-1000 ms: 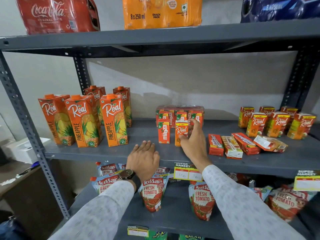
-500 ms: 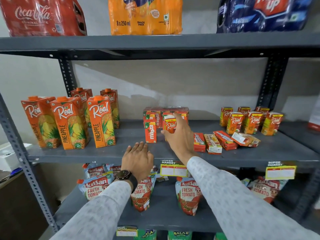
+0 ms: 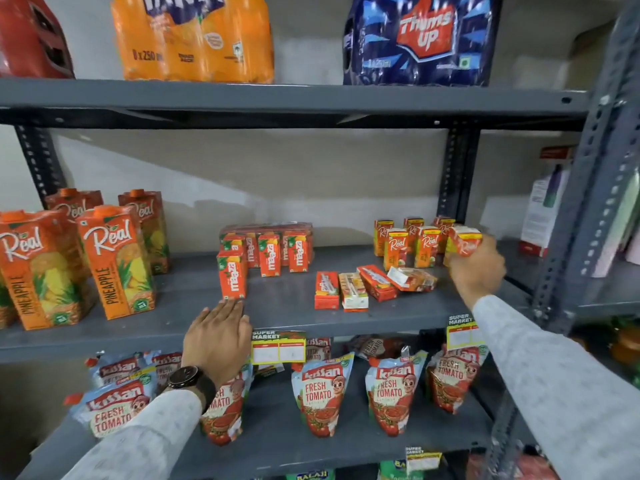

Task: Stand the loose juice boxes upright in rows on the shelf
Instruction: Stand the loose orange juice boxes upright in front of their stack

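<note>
My right hand (image 3: 476, 268) grips a small orange Real juice box (image 3: 464, 240), tilted, at the right end of the upright small Real boxes (image 3: 412, 241) on the grey middle shelf (image 3: 284, 315). Several loose small boxes (image 3: 367, 287) lie flat on the shelf just left of that hand. My left hand (image 3: 218, 336) rests flat, palm down, on the shelf's front edge, right below an upright Maaza box (image 3: 232, 274). More Maaza boxes (image 3: 273, 249) stand behind it.
Tall Real pineapple cartons (image 3: 114, 263) stand at the left of the shelf. Drink multipacks (image 3: 420, 39) fill the shelf above. Kissan tomato pouches (image 3: 320, 396) hang on the shelf below. A grey upright post (image 3: 585, 188) stands close on the right.
My right hand lifted a small Real box from beside the Maaza boxes and carried it right to the Real group. The view swung right. My left hand stayed on the shelf edge.
</note>
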